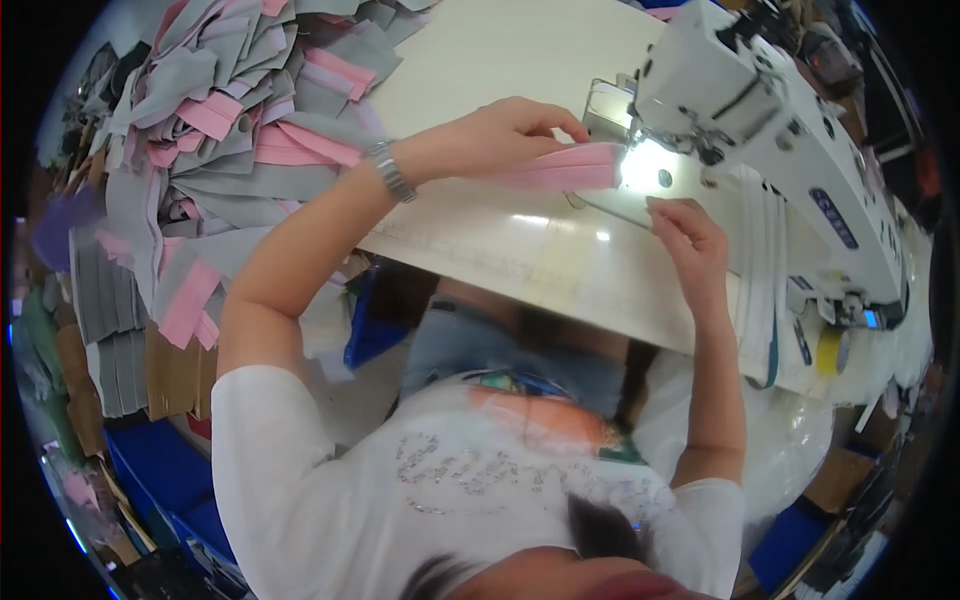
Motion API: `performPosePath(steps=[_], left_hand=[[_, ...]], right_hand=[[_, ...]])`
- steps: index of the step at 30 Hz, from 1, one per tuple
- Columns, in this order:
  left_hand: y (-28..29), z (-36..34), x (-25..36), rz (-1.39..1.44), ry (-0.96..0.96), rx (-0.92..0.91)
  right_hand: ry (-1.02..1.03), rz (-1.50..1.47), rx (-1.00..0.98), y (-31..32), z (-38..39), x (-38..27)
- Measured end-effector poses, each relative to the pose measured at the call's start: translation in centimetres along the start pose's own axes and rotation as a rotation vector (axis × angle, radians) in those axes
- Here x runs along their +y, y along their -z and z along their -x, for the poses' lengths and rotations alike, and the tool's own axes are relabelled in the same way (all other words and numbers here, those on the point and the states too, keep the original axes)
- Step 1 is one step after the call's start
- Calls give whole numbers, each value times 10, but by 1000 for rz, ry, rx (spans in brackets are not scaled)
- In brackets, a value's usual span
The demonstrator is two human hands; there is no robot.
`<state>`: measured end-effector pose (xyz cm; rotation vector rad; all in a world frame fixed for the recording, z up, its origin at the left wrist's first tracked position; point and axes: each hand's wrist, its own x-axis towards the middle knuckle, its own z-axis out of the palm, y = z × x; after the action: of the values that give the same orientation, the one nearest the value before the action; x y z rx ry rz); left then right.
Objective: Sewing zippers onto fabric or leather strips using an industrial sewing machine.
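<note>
A pink fabric strip (570, 168) stretches across the pale sewing table to the lit needle area of a white sewing machine (715, 85). My left hand (510, 135) is closed on the strip's far edge, its fingers bent toward the machine; its thumb is hidden. Just to the right of the strip's end, my right hand (692, 232) has thumb and forefinger pinched together beside the bright needle plate. Whatever is in that pinch is too small to make out. The machine's lamp washes out the spot where strip and needle meet.
A large heap of grey and pink fabric pieces (230, 130) covers the table's left side. White tape strips (765, 270) hang over the table at right, near small scissors (803, 342) and a yellow tape roll (829, 352). A blue bin (160, 470) stands low at left.
</note>
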<state>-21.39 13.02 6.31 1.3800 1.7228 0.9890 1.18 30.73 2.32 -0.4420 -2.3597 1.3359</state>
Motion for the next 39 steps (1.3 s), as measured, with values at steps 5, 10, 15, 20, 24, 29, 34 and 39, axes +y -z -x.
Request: performPosePath(steps=[5, 10, 15, 20, 24, 29, 34, 39], left_hand=[[-12, 27, 23, 110, 84, -91], [-30, 35, 37, 81, 117, -177], [-18, 63, 42, -145, 265, -340], [13, 112, 42, -518, 300, -377], [17, 142, 45, -223, 394, -213], [23, 141, 48, -162, 363, -195], [47, 101, 35, -340, 452, -439], [26, 74, -25, -764, -15, -36]], right_hand=[[-200, -494, -13, -18, 18, -34], [-175, -545, -88, -34, 26, -36], [-149, -785, 167, -17, 44, -19], [-187, -934, 203, 12, 68, 12], [-225, -926, 85, 14, 86, 18], [-262, -981, 71, 12, 93, 11], [-387, -551, 75, 16, 94, 4], [-423, -80, 73, 17, 89, 0]])
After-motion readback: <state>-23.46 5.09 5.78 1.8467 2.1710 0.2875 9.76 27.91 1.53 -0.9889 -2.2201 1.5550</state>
